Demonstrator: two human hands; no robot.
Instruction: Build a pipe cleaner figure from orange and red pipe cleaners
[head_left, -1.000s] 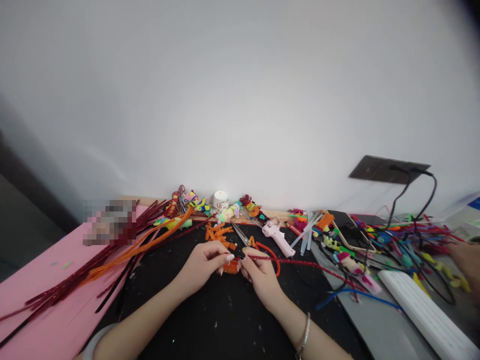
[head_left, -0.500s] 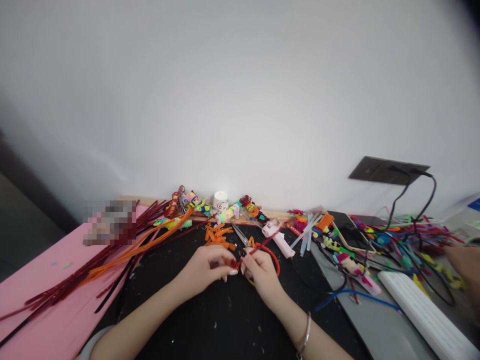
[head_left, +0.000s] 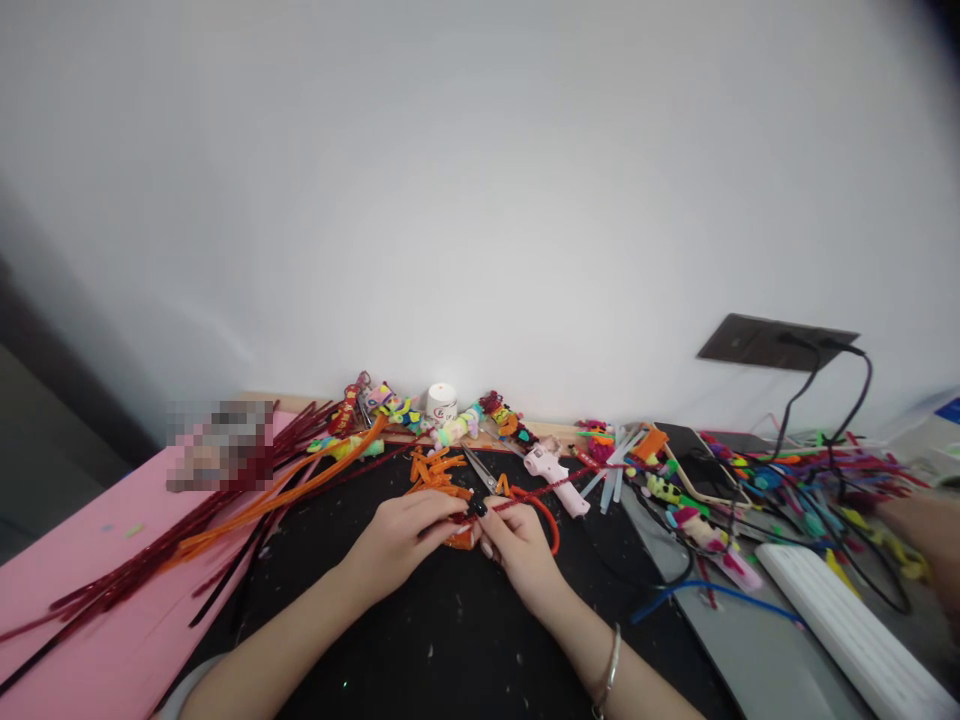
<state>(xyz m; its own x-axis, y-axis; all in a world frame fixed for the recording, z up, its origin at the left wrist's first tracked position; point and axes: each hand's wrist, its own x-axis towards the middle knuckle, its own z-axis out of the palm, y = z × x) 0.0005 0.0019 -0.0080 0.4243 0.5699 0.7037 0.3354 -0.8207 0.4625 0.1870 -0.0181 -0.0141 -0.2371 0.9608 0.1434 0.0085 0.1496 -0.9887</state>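
A dark red tinsel pipe cleaner [head_left: 559, 485] runs from between my fingertips out to the upper right, passing over the glue gun. Pinched on it at the near end is my left hand [head_left: 401, 545]. Fingertips of my right hand [head_left: 521, 552] close on the same pipe cleaner, almost touching the left ones. Below the left fingers shows an orange piece [head_left: 460, 540], partly hidden. Just beyond my hands lie short bent orange pipe cleaner pieces [head_left: 433, 466] and scissors [head_left: 482, 468] with an orange handle. The pink glue gun [head_left: 553, 476] rests to their right.
Long red pipe cleaners [head_left: 142, 560] and orange ones [head_left: 247, 515] spread over the pink board [head_left: 67, 590] at left. Pipe cleaner figures and a white cup [head_left: 442, 403] line the wall. Right are glue sticks [head_left: 616, 468], a phone [head_left: 694, 460], a power strip [head_left: 847, 620] and another person's blurred hand [head_left: 919, 530].
My fingertips have shifted slightly left, and the red pipe cleaner now stretches straighter to the right over the glue gun. An orange piece shows below my left fingers. The other person's hand moved slightly left.
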